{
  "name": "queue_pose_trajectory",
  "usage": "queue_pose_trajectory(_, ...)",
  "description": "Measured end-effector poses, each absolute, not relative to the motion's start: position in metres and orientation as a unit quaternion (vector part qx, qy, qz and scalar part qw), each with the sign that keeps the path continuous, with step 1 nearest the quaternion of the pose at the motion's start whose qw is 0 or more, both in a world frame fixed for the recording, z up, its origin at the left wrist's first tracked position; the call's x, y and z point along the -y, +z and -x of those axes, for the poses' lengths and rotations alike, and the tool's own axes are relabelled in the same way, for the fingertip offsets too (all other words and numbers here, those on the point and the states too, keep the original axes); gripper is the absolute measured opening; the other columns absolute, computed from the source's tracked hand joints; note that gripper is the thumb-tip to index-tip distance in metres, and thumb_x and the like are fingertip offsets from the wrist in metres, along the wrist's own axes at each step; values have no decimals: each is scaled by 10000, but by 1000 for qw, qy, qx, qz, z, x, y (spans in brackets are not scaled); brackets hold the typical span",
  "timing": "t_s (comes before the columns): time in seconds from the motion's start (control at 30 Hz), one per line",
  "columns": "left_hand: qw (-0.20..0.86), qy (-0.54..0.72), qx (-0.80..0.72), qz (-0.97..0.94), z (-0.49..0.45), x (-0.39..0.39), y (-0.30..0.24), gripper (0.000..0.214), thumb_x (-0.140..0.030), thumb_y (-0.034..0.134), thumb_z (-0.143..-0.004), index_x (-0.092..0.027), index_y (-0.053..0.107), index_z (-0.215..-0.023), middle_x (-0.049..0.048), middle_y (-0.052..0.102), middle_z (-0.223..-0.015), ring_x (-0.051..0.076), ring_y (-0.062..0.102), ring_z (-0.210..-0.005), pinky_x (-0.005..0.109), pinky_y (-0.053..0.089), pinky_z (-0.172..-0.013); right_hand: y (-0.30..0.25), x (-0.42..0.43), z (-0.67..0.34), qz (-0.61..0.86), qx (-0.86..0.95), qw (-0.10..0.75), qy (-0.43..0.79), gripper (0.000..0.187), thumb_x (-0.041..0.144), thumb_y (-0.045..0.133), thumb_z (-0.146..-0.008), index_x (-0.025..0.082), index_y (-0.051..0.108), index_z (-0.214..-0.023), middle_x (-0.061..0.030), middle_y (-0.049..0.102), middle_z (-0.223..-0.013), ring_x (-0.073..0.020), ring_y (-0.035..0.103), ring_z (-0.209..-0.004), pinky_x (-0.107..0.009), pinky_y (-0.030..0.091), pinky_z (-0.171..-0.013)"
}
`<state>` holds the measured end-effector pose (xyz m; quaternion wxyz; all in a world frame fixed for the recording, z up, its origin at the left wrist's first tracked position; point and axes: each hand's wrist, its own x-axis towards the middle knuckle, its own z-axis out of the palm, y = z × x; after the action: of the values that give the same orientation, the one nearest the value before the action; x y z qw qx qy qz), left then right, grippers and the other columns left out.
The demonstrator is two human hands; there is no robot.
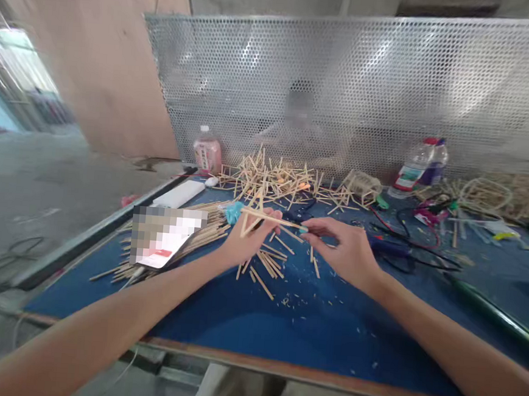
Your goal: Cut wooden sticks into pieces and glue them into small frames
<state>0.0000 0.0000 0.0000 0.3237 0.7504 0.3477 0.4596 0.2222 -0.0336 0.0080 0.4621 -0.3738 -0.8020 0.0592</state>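
Over a blue desk [236,327], a stick frame [244,226] is held by the left hand [248,243]; crosswise between both hands, one long stick [290,223] is pinched at its right end by the right hand [345,246].

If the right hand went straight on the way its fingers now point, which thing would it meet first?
Beyond the thin stick it pinches, the right hand would probably meet the left hand first, just across from it; how their depths compare is unclear in this single view.
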Motion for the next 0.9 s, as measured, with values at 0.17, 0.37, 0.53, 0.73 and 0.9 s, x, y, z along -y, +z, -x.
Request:
queue_pose_trajectory(0.17, 327, 459, -350, -748, -1, 2, 2, 454, -543, 430, -972, -184, 564, -729, -6, 532, -693, 98, 427, -597, 223, 352, -542, 6, 32, -222, 378, 794, 471, 71, 131, 306, 650, -897, 236, 652, -1007, -17, 756, -875, -175, 738, -812, -299, 613, -787)
queue_pose_trajectory(0.37, 307, 452, -364, -754, 0, 4, 4, 465, -540, 419, -978, -181, 563, -720, -9, 521, -684, 96, 428, -593, 226, 350, -544, 1, 30, -218, 361, 760, 495, 219, 224, 348, 653, -891, 244, 595, -1080, -44, 749, -974, -203, 735, -923, -367, 605, -869)
queue_pose_trajectory(0.53, 308, 455, -362, -753, -2, 3, 0, 453, -539, 437, -972, -181, 572, -730, -3, 540, -698, 107, 479, -643, 229, 399, -601, 1, 31, -214, 360, 744, 500, 256, 277, 353, 696, -849, 234, 625, -1089, -56, 756, -973, -208, 734, -931, -387, 598, -898)
queue_pose_trajectory(0.73, 318, 462, -361, -745, -3, 1, -5, 458, -550, 438, -967, -183, 578, -732, -5, 522, -695, 105, 462, -627, 221, 381, -558, 0, 29, -215, 386, 746, 492, 229, 223, 389, 704, -838, 236, 656, -993, -36, 760, -877, -203, 740, -851, -377, 614, -840)
queue_pose_trajectory(0.9, 315, 467, -362, -743, -5, 2, -4, 459, -548, 448, -963, -183, 575, -716, -8, 519, -690, 110, 479, -652, 227, 408, -606, -1, 30, -216, 374, 758, 484, 227, 220, 377, 706, -837, 242, 664, -1005, -28, 763, -882, -204, 745, -837, -376, 616, -831)
